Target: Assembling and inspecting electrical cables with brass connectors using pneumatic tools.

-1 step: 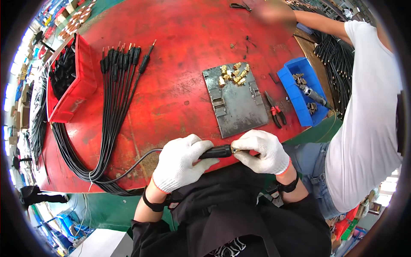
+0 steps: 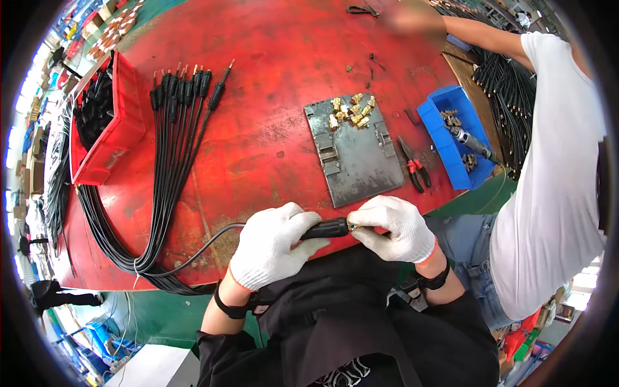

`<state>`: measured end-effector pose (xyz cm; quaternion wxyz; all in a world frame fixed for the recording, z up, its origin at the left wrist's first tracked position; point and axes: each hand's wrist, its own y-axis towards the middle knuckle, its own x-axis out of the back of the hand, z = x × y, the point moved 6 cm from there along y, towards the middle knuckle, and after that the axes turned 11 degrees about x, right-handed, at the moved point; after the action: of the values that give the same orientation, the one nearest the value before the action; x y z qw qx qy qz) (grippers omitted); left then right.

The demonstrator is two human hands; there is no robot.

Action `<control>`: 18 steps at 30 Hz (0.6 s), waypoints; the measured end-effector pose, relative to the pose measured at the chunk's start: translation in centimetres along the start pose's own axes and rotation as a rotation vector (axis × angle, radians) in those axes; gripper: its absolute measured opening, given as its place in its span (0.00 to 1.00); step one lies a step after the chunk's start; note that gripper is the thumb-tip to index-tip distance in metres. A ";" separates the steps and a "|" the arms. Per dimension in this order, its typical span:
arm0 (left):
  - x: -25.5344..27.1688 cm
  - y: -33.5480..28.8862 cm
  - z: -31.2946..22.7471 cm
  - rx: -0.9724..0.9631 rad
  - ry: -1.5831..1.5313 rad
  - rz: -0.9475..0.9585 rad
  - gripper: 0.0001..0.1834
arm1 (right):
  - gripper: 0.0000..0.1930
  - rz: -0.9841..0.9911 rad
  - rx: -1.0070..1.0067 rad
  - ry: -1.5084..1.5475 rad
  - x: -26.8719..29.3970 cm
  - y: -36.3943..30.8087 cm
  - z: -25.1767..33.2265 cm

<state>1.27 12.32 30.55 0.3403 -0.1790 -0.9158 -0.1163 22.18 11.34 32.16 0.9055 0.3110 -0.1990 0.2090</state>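
My left hand [image 2: 274,246], in a white knit glove, is wrapped round a black cable connector sleeve [image 2: 332,228], held level over the table's near edge. A black cable [image 2: 213,242] runs from the left side of this hand toward the bundle. At the sleeve's right end, the gloved fingers of my right hand [image 2: 394,229] pinch a small brass fitting [image 2: 351,225], mostly hidden by the fingertips. Ahead of my hands lies a grey metal plate [image 2: 361,164] with several brass fittings [image 2: 350,113] at its far end.
Red-handled pliers [image 2: 416,169] lie right of the plate, beside a blue bin [image 2: 461,164] holding metal parts and a cylindrical tool. Tied black cables [image 2: 164,193] with connector ends lie left, next to a red bin [image 2: 126,138] of black sleeves. Another person [image 2: 548,180] stands close on the right, reaching over the table.
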 end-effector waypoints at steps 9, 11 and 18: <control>-1.9 -0.1 -1.9 -0.155 0.201 0.057 0.20 | 0.16 -0.038 -0.159 0.071 -0.4 -2.4 -1.3; -2.1 -0.1 -1.9 -0.181 0.230 0.074 0.20 | 0.16 -0.035 -0.230 0.138 -0.5 -2.5 -1.5; -1.6 -0.9 -0.3 -0.095 0.217 0.206 0.18 | 0.13 0.098 -0.234 0.001 -2.4 -2.4 -1.4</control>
<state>2.20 10.98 29.61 0.4386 -0.2741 -0.8438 -0.1429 21.76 9.91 28.79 0.9244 0.1931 -0.2364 0.2285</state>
